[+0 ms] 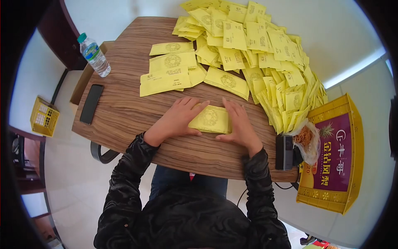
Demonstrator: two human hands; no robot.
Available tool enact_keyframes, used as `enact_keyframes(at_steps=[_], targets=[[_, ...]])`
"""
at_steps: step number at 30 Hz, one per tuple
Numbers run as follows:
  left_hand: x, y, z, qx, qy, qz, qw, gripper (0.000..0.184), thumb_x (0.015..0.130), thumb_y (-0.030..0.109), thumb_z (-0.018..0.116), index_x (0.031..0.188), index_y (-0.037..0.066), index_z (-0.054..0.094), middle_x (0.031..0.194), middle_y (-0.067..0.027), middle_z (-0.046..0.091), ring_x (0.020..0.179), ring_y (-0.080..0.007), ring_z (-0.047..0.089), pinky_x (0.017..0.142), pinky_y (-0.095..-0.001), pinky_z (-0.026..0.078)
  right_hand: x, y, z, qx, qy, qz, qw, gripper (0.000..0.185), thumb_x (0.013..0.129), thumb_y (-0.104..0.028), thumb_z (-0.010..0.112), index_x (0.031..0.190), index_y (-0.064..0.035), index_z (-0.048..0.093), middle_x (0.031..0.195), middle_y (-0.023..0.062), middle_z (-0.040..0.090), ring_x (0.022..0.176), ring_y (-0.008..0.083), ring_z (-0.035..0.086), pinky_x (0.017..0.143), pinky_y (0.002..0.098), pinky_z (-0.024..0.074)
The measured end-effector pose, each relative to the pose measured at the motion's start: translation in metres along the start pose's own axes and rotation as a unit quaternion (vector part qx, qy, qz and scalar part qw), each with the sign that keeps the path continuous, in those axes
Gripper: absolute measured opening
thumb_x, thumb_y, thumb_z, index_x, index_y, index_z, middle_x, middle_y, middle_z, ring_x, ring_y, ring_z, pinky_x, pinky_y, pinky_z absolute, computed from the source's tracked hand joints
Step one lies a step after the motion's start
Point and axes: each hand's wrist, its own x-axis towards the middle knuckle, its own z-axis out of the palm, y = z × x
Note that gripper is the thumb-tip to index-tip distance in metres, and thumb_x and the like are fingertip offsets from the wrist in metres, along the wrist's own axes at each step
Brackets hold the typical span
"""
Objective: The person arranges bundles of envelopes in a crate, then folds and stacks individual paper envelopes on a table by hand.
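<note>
A yellow packet stack [210, 119] with a round printed pattern lies flat on the brown wood-grain table [120, 89], near its front edge. My left hand [179, 118] grips its left end, thumb at the lower side and fingers at the upper. On its right end is my right hand [240, 126], thumb and fingers closed about it in the same way. Just above my hands lies a single yellow packet [227, 81], and up and to the left are several more loose packets [166, 81].
A large heap of yellow packets [265, 45] covers the back right. A bottle [95, 56] and a black phone [91, 103] are at the left. Along the right edge are a black box [284, 152], a bag of rubber bands [307, 141] and a yellow-purple crate [331, 153].
</note>
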Motion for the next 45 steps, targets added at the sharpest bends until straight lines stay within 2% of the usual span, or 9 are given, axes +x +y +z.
enact_keyframes(at_steps=[3, 19, 24, 28, 33, 36, 38, 43, 45], targets=[[0.002, 0.003, 0.004, -0.006, 0.022, -0.008, 1.0, 0.102, 0.071, 0.049, 0.083, 0.154, 0.01, 0.039, 0.137, -0.014, 0.051, 0.124, -0.0323, 0.049, 0.106, -0.0419, 0.039, -0.001, 0.017, -0.004, 0.115, 0.041, 0.011, 0.992, 0.12, 0.058, -0.038, 0.092, 0.159, -0.0081, 0.033, 0.15, 0.0157, 0.048, 0.135, 0.0324, 0.047, 0.116, 0.0458, 0.0315], [-0.002, 0.001, 0.018, -0.048, 0.037, -0.088, 0.994, 0.085, 0.077, 0.037, 0.079, 0.149, 0.01, 0.045, 0.134, -0.0133, 0.053, 0.12, -0.0326, 0.05, 0.103, -0.042, 0.041, 0.002, 0.003, 0.007, 0.023, 0.052, -0.022, 0.998, 0.098, 0.067, -0.021, 0.088, 0.154, -0.0082, 0.043, 0.134, 0.0148, 0.057, 0.114, 0.0314, 0.055, 0.105, 0.0397, 0.0401], [0.0, 0.006, 0.003, -0.098, 0.023, -0.068, 0.993, 0.072, 0.075, 0.02, 0.079, 0.142, 0.009, 0.052, 0.132, -0.0128, 0.053, 0.115, -0.0312, 0.052, 0.1, -0.0385, 0.044, -0.001, -0.014, -0.013, 0.059, 0.02, -0.012, 0.998, 0.086, 0.069, -0.014, 0.086, 0.148, -0.0092, 0.052, 0.122, 0.012, 0.058, 0.103, 0.0277, 0.056, 0.094, 0.0362, 0.0455], [-0.001, 0.001, -0.007, -0.3, 0.113, -0.13, 0.938, 0.057, 0.072, 0.006, 0.077, 0.127, 0.009, 0.062, 0.12, -0.0106, 0.06, 0.102, -0.0261, 0.058, 0.092, -0.0332, 0.048, -0.006, -0.014, -0.019, 0.145, 0.047, -0.006, 0.988, 0.079, 0.07, -0.008, 0.085, 0.144, -0.0105, 0.057, 0.114, 0.0094, 0.058, 0.095, 0.0244, 0.057, 0.085, 0.0313, 0.0474], [-0.001, -0.003, -0.014, -0.39, 0.085, -0.165, 0.902, 0.039, 0.07, -0.001, 0.073, 0.107, 0.007, 0.068, 0.102, -0.0069, 0.066, 0.089, -0.0205, 0.06, 0.083, -0.0297, 0.05, -0.008, -0.009, -0.022, 0.113, 0.117, -0.085, 0.983, 0.075, 0.07, -0.003, 0.082, 0.141, -0.0078, 0.06, 0.112, 0.009, 0.058, 0.092, 0.0227, 0.056, 0.082, 0.0296, 0.0473], [0.003, -0.004, -0.015, -0.404, 0.178, -0.079, 0.894, 0.025, 0.07, -0.002, 0.069, 0.093, 0.005, 0.066, 0.092, -0.0046, 0.067, 0.082, -0.0192, 0.06, 0.079, -0.0297, 0.049, -0.01, -0.014, -0.022, 0.129, 0.254, -0.033, 0.958, 0.061, 0.072, 0.003, 0.076, 0.131, -0.0029, 0.064, 0.112, 0.0097, 0.061, 0.095, 0.022, 0.057, 0.086, 0.0292, 0.0491], [0.002, -0.004, -0.016, -0.398, 0.172, -0.075, 0.898, 0.026, 0.07, 0.0, 0.07, 0.094, 0.006, 0.066, 0.092, -0.0052, 0.067, 0.081, -0.0212, 0.06, 0.077, -0.0314, 0.049, -0.005, -0.028, -0.024, 0.41, 0.251, 0.112, 0.87, 0.052, 0.074, 0.003, 0.075, 0.125, -0.0023, 0.065, 0.114, 0.0098, 0.065, 0.097, 0.0207, 0.06, 0.089, 0.0285, 0.0496], [0.001, -0.006, 0.003, -0.411, 0.137, -0.131, 0.892, 0.03, 0.069, 0.002, 0.072, 0.097, 0.007, 0.064, 0.092, -0.0064, 0.067, 0.082, -0.0246, 0.06, 0.077, -0.0332, 0.049, -0.007, -0.004, -0.008, 0.384, 0.14, 0.12, 0.905, 0.045, 0.078, 0.004, 0.074, 0.122, -0.0005, 0.067, 0.113, 0.0099, 0.068, 0.097, 0.0196, 0.063, 0.09, 0.0288, 0.0489], [0.002, -0.005, 0.004, -0.39, 0.187, -0.083, 0.898, 0.028, 0.068, 0.002, 0.072, 0.095, 0.007, 0.064, 0.092, -0.0063, 0.067, 0.083, -0.0254, 0.06, 0.078, -0.0331, 0.049, -0.013, -0.002, -0.007, 0.31, 0.172, 0.114, 0.928, 0.041, 0.073, 0.006, 0.073, 0.113, -0.0005, 0.07, 0.107, 0.0091, 0.071, 0.097, 0.0214, 0.065, 0.093, 0.0311, 0.0498]])
